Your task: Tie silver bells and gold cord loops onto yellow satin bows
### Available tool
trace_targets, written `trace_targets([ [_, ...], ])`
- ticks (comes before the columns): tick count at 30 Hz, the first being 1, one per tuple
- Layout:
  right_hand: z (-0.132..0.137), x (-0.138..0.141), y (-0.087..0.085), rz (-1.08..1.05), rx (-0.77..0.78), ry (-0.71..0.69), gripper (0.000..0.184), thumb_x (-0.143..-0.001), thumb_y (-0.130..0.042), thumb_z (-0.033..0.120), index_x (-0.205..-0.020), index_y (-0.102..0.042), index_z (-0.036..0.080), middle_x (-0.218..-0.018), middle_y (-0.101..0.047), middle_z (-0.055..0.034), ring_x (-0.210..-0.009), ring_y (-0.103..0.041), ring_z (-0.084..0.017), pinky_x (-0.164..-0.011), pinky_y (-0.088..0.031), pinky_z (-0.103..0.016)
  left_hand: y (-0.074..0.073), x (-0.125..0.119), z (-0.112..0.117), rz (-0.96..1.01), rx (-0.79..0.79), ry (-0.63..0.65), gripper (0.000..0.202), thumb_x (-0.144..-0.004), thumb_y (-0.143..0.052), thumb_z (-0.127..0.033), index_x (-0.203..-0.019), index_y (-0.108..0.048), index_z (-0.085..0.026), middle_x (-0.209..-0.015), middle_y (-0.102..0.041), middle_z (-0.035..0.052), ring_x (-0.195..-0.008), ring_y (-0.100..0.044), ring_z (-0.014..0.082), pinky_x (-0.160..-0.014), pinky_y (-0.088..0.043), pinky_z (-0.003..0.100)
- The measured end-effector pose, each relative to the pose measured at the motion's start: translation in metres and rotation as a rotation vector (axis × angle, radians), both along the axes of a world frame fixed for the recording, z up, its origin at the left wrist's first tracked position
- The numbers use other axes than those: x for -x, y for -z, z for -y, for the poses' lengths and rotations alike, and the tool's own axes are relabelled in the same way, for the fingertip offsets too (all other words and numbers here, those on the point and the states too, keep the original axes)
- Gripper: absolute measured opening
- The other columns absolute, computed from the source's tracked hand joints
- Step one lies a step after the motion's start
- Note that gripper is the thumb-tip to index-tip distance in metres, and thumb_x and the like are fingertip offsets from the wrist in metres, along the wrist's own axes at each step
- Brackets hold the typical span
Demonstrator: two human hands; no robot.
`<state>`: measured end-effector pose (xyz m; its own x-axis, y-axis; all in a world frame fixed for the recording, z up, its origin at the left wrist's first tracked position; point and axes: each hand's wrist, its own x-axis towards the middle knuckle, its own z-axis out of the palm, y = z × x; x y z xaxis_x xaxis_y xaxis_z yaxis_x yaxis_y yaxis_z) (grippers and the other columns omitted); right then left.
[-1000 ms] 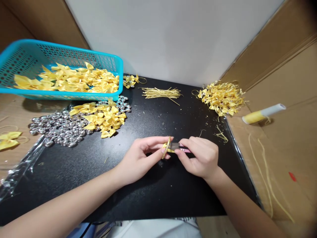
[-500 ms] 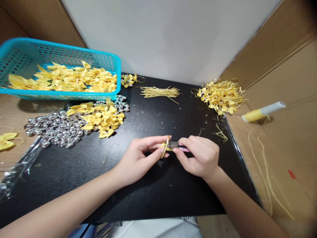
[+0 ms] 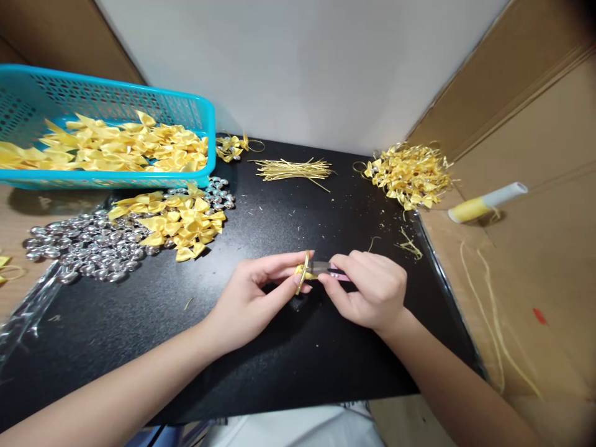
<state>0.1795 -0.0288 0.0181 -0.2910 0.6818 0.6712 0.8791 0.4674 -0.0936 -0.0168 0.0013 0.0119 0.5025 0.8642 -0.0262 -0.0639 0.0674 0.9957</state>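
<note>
My left hand (image 3: 254, 298) pinches a loop of gold cord (image 3: 302, 273) between thumb and fingers. A yellow bow (image 3: 299, 269) sits at the loop, partly hidden by the fingers. In my right hand (image 3: 372, 288) are small pink-handled scissors (image 3: 319, 267), their grey blades pointing left and meeting the loop. Most of the handle is covered by the closed fingers. Both hands are just above the black tabletop (image 3: 279, 360), close together.
A blue basket (image 3: 107, 176) of yellow bows stands at the back left. Silver beads (image 3: 93, 245) and loose bows (image 3: 186, 220) lie before it. Gold cord pieces (image 3: 291, 169) lie at the back, finished-looking bow loops (image 3: 412, 177) right, near a white-and-yellow tube (image 3: 487, 203).
The whole view has shifted slightly, so everything appears a little further left. Both hands keep their grip on the loop and the scissors, and the blades stay at the loop.
</note>
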Motion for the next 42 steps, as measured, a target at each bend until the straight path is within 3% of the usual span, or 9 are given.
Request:
trace_targets([
  [8,0.0008,0.0001,-0.0014,0.035,-0.015,0.002,0.027,-0.090,-0.059,0.035,-0.071,-0.066,0.017,-0.054,-0.059,0.0008,-0.050,-0.050,-0.011,-0.052,-0.031,-0.029,-0.0014,-0.0010,-0.0005,-0.043,0.052,-0.026,0.035,-0.083,-0.070,-0.028,-0.115,-0.070,-0.014,-0.091,-0.079,0.0067,-0.076,-0.075,0.0183,-0.076,-0.061,0.026],
  [42,-0.0016,0.0034,0.0080,0.011,0.052,0.039,0.025,-0.089,-0.061,0.033,-0.070,-0.066,0.018,-0.054,-0.060,0.0024,-0.050,-0.053,-0.010,-0.054,-0.032,-0.027,0.0037,-0.0038,-0.0063,-0.075,0.120,-0.025,0.043,-0.081,-0.070,-0.032,-0.118,-0.067,-0.010,-0.092,-0.078,0.0098,-0.078,-0.074,0.0185,-0.077,-0.058,0.027],
])
